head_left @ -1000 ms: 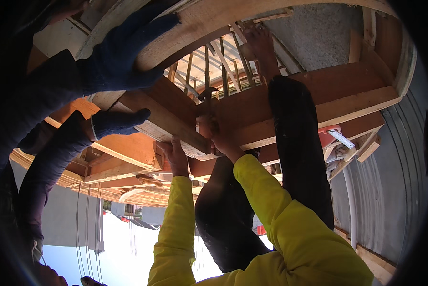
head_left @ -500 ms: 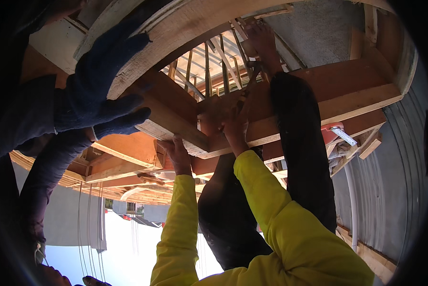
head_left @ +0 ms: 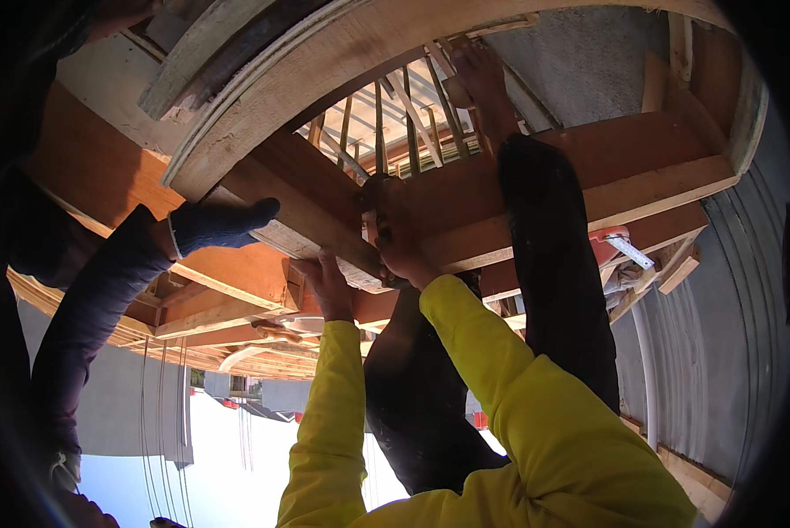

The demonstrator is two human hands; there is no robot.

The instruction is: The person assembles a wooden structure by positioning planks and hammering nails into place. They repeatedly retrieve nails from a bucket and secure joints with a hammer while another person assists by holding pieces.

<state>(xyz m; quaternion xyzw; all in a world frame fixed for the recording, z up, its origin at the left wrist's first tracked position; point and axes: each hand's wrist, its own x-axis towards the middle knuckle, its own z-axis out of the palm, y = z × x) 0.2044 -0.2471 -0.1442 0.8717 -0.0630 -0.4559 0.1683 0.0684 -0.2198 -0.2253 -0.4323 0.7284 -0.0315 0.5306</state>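
Observation:
My left hand (head_left: 326,290) grips the lower edge of a wooden beam (head_left: 298,224) close to its corner joint. Just right of it, my right hand (head_left: 402,253) is closed around a dark tool (head_left: 377,195) that looks like a hammer, held against the joint; its far end is blurred and partly hidden. A second wooden beam (head_left: 580,211) runs right from this corner. On the left, a co-worker's dark-gloved hand (head_left: 219,225) rests on the first beam.
My leg (head_left: 549,264) in dark trousers crosses the right beam, with a bare foot (head_left: 483,84) beyond it. A curved-looking timber (head_left: 263,97) spans the top. Wooden framing (head_left: 219,312) lies left, near thin hanging wires (head_left: 162,422). A red-and-white object (head_left: 625,248) sits at right.
My right hand has swung the tool left and down to the corner joint. One co-worker's gloved hand has left the beam at upper left; the other stays. My left hand keeps its place.

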